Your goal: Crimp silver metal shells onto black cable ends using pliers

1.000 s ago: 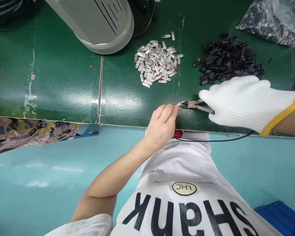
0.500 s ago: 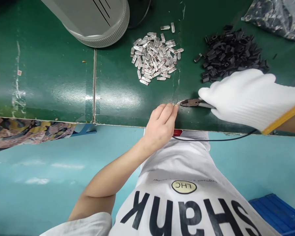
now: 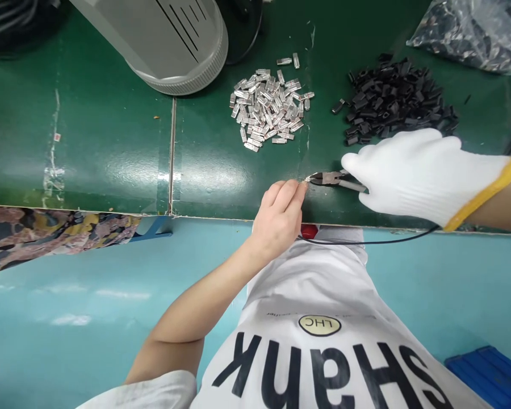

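Observation:
My bare left hand (image 3: 279, 218) rests near the front edge of the green bench, fingers pinched on a small metal piece that is mostly hidden by the fingertips. My right hand (image 3: 421, 173), in a white glove with a yellow cuff, is closed round the handles of small pliers (image 3: 327, 179). The plier jaws point left and meet the pinched piece at my left fingertips. Behind them lies a heap of silver metal shells (image 3: 269, 108) and a heap of black plastic parts (image 3: 394, 99).
A grey machine base (image 3: 166, 40) stands at the back left. A clear bag of dark parts (image 3: 472, 31) lies at the back right. A black cable (image 3: 366, 242) runs along the bench's front edge. A blue bin (image 3: 489, 375) sits low right.
Both hands stay together at the same spot with the pliers against the pinched piece; only the camera view shifts slightly.

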`<state>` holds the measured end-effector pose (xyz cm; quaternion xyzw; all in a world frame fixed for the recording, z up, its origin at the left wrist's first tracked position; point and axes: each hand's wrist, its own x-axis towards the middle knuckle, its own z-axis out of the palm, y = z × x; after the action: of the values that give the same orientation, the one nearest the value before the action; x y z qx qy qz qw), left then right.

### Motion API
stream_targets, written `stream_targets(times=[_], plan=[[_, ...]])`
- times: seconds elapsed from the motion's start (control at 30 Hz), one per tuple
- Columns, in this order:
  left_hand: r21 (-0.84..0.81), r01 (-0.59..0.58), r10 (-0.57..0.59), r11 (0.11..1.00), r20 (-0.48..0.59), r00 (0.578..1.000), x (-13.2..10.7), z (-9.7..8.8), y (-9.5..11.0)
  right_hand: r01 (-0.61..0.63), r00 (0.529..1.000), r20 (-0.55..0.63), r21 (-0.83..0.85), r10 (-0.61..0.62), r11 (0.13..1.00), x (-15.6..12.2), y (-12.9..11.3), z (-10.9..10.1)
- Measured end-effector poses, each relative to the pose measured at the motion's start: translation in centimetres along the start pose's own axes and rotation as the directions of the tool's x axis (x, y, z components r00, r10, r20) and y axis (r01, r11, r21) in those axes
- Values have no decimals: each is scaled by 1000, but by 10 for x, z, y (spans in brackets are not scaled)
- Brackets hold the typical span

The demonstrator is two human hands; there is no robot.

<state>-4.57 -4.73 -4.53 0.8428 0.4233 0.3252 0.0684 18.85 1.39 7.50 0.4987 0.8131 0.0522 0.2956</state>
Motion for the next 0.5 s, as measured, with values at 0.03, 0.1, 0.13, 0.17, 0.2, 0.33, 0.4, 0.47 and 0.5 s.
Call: stream_targets(times=[0.03, 0.1, 0.13, 0.17, 0.2, 0.33, 0.4, 0.47, 0.5], plan=[[-4, 5, -5, 1000, 9, 1000, 0, 0, 0, -10, 999, 40, 7, 9, 1000, 2, -1, -4], [-6, 14, -14, 1000, 16, 1000, 0, -1, 0, -14, 994, 110, 18, 12, 1000, 8, 0, -8], [-8, 16, -16, 1000, 14, 1000, 0, -1, 0, -16, 992, 125, 22, 14, 1000, 11, 1, -8], [-9, 18, -18, 1000, 11, 1000, 0, -1, 0, -6, 992, 128, 31, 2, 999, 13, 2, -6], [-8, 21, -20, 1000, 6, 1000, 1, -1, 1, 5, 993, 115, 41, -10, 999, 15, 3, -2], [14, 6, -6, 1000, -23, 1000, 2, 0, 2, 53, 998, -39, -1, -53, 999, 13, 7, 14], [23, -4, 5, 1000, -34, 999, 2, 1, 2, 67, 992, -100, -59, -72, 996, 12, 8, 18], [20, -2, 2, 1000, -27, 1000, 1, 1, 2, 79, 995, -52, -57, -82, 995, 13, 8, 17], [16, 5, -4, 1000, -16, 1000, 1, 1, 2, 69, 998, -1, -36, -69, 997, 14, 8, 14]])
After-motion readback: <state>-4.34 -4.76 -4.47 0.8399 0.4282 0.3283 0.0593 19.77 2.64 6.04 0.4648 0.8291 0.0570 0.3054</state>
